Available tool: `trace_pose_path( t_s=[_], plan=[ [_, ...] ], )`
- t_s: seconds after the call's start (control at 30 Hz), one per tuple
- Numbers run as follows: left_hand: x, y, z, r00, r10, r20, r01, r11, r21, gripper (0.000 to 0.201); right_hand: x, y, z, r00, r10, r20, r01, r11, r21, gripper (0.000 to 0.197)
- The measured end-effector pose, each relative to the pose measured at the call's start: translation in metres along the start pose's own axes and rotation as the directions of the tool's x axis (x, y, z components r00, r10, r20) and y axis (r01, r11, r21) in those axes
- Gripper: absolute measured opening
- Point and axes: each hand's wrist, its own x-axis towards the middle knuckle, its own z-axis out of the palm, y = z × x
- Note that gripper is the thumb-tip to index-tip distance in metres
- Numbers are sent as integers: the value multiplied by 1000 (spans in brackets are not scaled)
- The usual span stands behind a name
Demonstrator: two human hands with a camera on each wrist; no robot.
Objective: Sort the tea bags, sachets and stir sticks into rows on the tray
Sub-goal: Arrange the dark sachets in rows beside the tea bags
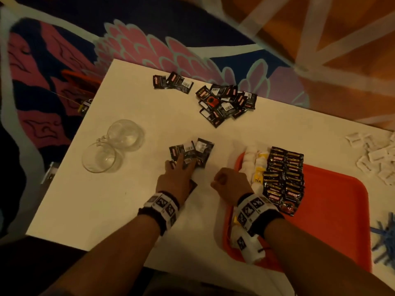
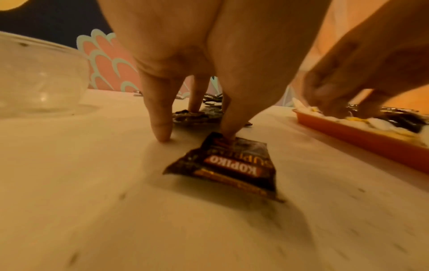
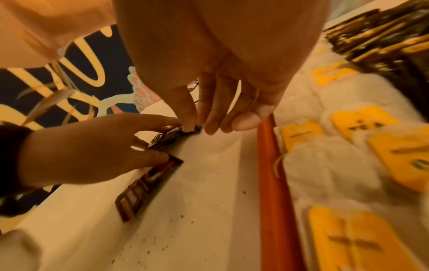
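Both hands are held low over the white table (image 1: 111, 199) at lower centre of the head view. Left hand (image 1: 174, 178) is spread with straight fingers pressed onto a small cluster of dark sachets (image 1: 192, 153); its thumb pins one Kopiko sachet (image 2: 223, 165), whose long axis is seen running back toward the wrist. Right hand (image 1: 229, 182) is loosely curled just right of it, beside the tray's left rim; its fingertips (image 3: 190, 126) are seen at a sachet edge, but whether anything is pinched cannot be told. The cluster lies just ahead of the left hand, which is judged the nearer.

To the right, the orange tray (image 1: 342, 199) is seen holding a column of tea bags (image 1: 257, 167) at its left edge and columns of dark sachets (image 1: 284, 178) beside them. Farther up, a loose sachet pile (image 1: 226, 103) is left unsorted. Blue stir sticks (image 1: 384, 238) lie at the right edge, off the tray.
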Motion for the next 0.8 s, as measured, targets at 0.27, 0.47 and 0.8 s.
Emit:
trace_pose_path(
  t_s=[0.27, 0.47, 0.8],
  plan=[
    [-44, -30, 11, 999, 48, 17, -48, 999, -9, 104, 39, -34, -1, 990, -143, 16, 143, 966, -214, 56],
    [-43, -46, 33, 992, 78, -102, -77, 997, 22, 82, 39, -48, 24, 973, -150, 178, 191, 952, -241, 67],
    [-50, -37, 72, 949, 117, -293, -192, 951, -244, 57, 8, -40, 60, 950, -108, 294, 169, 967, -189, 73]
  ],
)
